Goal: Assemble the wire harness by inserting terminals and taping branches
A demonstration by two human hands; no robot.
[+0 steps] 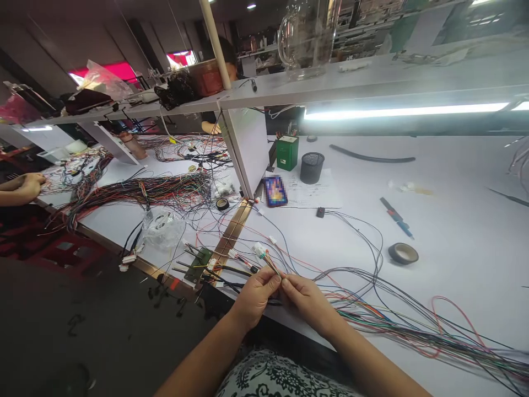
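Note:
My left hand [259, 292] and my right hand [308, 298] meet over the table's front edge. Both pinch a wire bundle [271, 263] of several coloured wires, thumbs almost touching. A white connector [259, 250] caps the bundle's upper end, just beyond my left fingertips. From my right hand the long wire harness [413, 331] spreads rightward across the table. Left of my left hand, a green circuit board [199, 264] with white connectors and black cables lies by a wooden strip [233, 229]. What sits deep between my fingers is hidden.
A black tape roll [403, 253] and a blue-tipped knife-like tool [397, 219] lie to the right. Further back are a mesh cup [311, 168], a green box [287, 153] and a shelf [372, 82] overhead. Another person's hands [25, 187] appear at far left, beyond a wire heap [144, 193].

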